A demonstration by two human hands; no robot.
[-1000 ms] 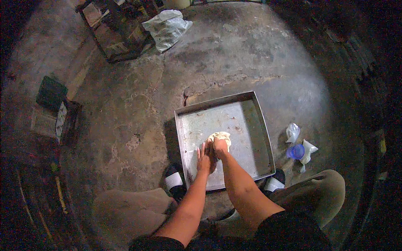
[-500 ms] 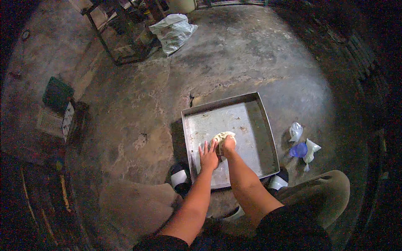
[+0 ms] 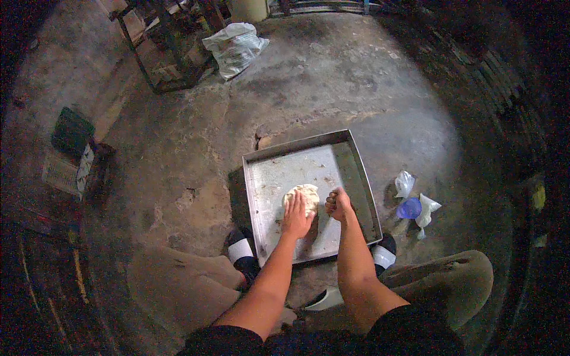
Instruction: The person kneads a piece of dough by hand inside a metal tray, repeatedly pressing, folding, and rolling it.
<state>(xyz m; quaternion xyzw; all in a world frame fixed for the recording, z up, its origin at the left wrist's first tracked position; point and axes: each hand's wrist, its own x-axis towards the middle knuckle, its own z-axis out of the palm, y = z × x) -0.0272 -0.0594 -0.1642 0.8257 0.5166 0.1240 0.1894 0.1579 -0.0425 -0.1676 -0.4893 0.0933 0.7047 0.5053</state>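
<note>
A flattened lump of pale dough (image 3: 308, 191) lies in a square metal tray (image 3: 274, 237) on the floor between my feet. My left hand (image 3: 296, 218) rests on the dough, palm down, its fingers stretched out over it. Just right of the dough, my right hand (image 3: 338, 204) hovers above the tray, curled into a loose fist and apart from the dough. I see nothing in that fist. Part of the dough is hidden under my left fingers.
Right of the tray lie clear and white plastic bags (image 3: 427, 210) and a blue round container (image 3: 409, 208). A white sack (image 3: 236, 50) stands by a dark metal frame (image 3: 155, 83) at the far left. A green object (image 3: 72, 130) is on the left.
My right hand has come off the dough and moved to its right. My left hand has slid onto the dough. The whole scene has shifted slightly left in view.
</note>
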